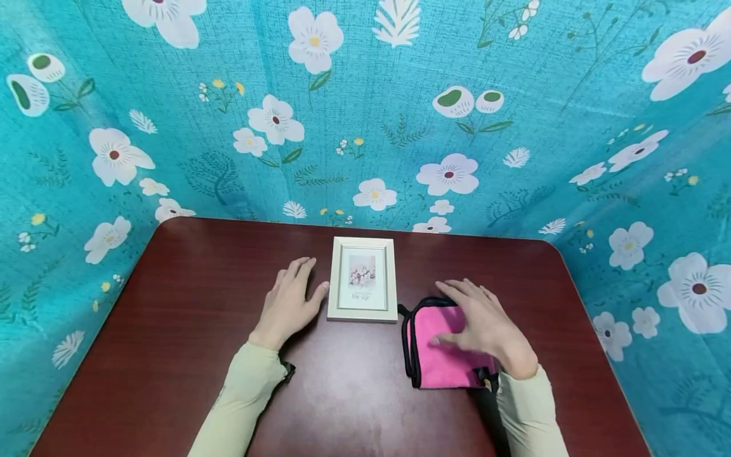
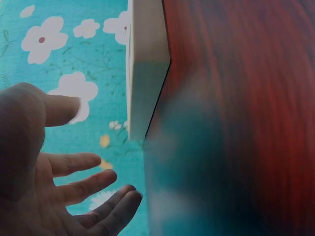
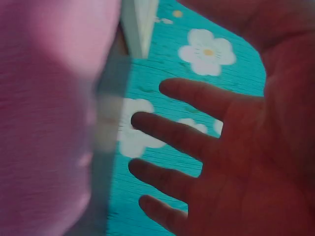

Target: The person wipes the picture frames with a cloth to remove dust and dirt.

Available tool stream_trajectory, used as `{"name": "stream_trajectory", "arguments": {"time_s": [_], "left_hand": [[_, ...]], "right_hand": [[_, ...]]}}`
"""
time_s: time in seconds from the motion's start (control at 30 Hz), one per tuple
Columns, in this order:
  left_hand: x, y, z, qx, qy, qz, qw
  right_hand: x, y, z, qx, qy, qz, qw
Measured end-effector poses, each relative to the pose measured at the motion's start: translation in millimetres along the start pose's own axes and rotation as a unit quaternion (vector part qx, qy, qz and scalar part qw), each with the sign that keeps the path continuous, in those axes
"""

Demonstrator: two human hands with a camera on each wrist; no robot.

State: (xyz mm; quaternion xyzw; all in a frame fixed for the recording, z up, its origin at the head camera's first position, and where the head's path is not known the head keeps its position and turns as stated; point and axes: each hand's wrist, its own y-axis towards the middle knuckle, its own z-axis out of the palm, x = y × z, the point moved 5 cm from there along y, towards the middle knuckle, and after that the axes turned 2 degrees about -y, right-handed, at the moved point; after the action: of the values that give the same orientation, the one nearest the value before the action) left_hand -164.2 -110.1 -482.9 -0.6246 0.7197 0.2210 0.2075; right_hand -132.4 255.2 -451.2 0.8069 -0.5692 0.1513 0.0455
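Observation:
A white picture frame (image 1: 362, 312) with a small flower print lies flat on the table. Just left of it is my left hand (image 1: 290, 303), fingers spread and holding nothing; its thumb tip is close to the frame's left edge. In the left wrist view, the picture frame's side (image 2: 150, 73) stands beyond the thumb. My right hand (image 1: 482, 320) hovers over a folded pink cloth (image 1: 436, 355) with black edging, fingers spread and apart. The right wrist view shows that cloth (image 3: 49, 118) beside the bare palm (image 3: 246, 162), with nothing gripped.
The dark red-brown wooden table (image 1: 188, 304) has rounded far corners. A teal curtain (image 1: 354, 120) with white flowers hangs right behind it and along both sides. A black strap with a buckle (image 1: 485, 377) shows at my right wrist, over the cloth's near edge.

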Motion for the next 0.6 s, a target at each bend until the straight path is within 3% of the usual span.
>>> {"name": "stream_trajectory", "arguments": {"time_s": [0.2, 0.33, 0.6], "left_hand": [[-4.2, 7.5, 16.5, 0.032, -0.062, 0.01, 0.9975], [-7.2, 11.6, 28.5, 0.049, -0.088, -0.012, 0.9949], [-14.1, 21.7, 39.6, 0.05, -0.04, -0.07, 0.9955]], "right_hand": [[-7.3, -7.4, 21.1, 0.057, 0.009, 0.012, 0.9983], [-11.1, -10.7, 29.6, 0.074, 0.004, 0.036, 0.9966], [-12.6, -8.9, 34.8, 0.105, 0.02, 0.078, 0.9912]]}}
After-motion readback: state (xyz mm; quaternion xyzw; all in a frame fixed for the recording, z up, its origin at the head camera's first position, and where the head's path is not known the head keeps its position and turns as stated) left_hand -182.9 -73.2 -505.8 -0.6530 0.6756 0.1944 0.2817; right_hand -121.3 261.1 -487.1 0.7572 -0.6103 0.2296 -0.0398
